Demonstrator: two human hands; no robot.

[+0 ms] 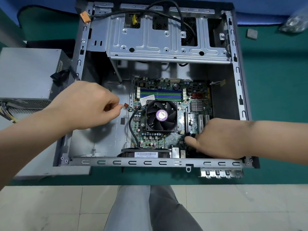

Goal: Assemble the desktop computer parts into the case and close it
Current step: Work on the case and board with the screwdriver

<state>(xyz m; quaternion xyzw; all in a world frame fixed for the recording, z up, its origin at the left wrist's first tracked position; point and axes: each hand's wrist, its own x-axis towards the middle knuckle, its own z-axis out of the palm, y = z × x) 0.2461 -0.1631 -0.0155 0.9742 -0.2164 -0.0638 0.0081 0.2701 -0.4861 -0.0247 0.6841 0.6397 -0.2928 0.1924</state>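
The open grey computer case [160, 162] lies flat on the green table. A green motherboard [168, 139] sits inside it, with a black CPU fan [160, 115] in the middle and blue and green memory slots [160, 95] behind. My left hand [86, 105] pinches a small red-brown connector [126, 105] on thin wires just left of the board's edge. My right hand [218, 139] rests on the board's near right corner, fingers hidden under the palm, thumb pointing left. A black fan [146, 153] stands against the case's near wall.
A grey power supply [28, 77] with loose cables sits left of the case. The metal drive cage [166, 39] spans the case's far half, black cables and an orange plug [85, 17] over it. A small grey square part [252, 34] and a plastic bag [295, 24] lie far right.
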